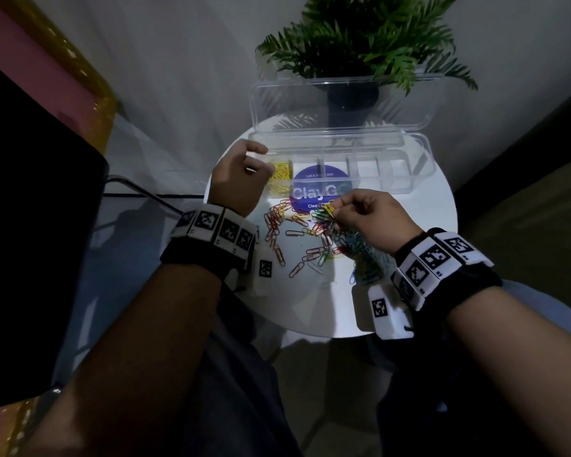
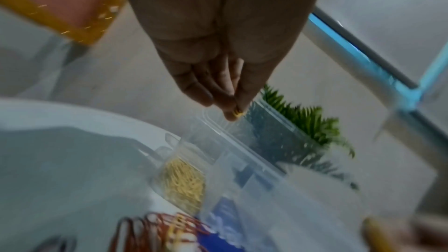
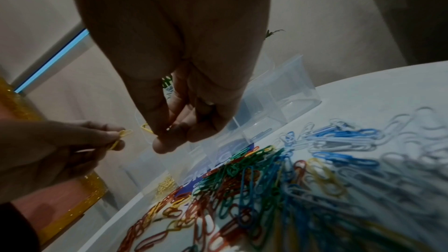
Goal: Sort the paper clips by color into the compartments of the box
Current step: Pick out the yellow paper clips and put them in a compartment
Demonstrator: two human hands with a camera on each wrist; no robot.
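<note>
A clear compartment box [image 1: 393,189] stands at the back of the round white table [image 1: 310,308], its lid [image 1: 343,103] raised. Its leftmost compartment holds yellow clips [image 1: 281,174], also seen in the left wrist view as yellow clips [image 2: 184,179]. My left hand [image 1: 262,159] hovers over that compartment and pinches a yellow clip [image 2: 237,113] at its fingertips. A mixed pile of coloured clips [image 1: 314,232] lies in front of the box. My right hand [image 1: 335,207] is just above the pile and pinches a yellow clip [image 1: 328,209] between thumb and fingers.
A potted fern [image 1: 360,37] stands behind the box lid. A blue round sticker [image 1: 320,183] lies on the table under the box. Red clips [image 1: 274,225] spread left of the pile, blue and white clips [image 3: 351,141] to the right. A black object [image 1: 30,225] stands at the left.
</note>
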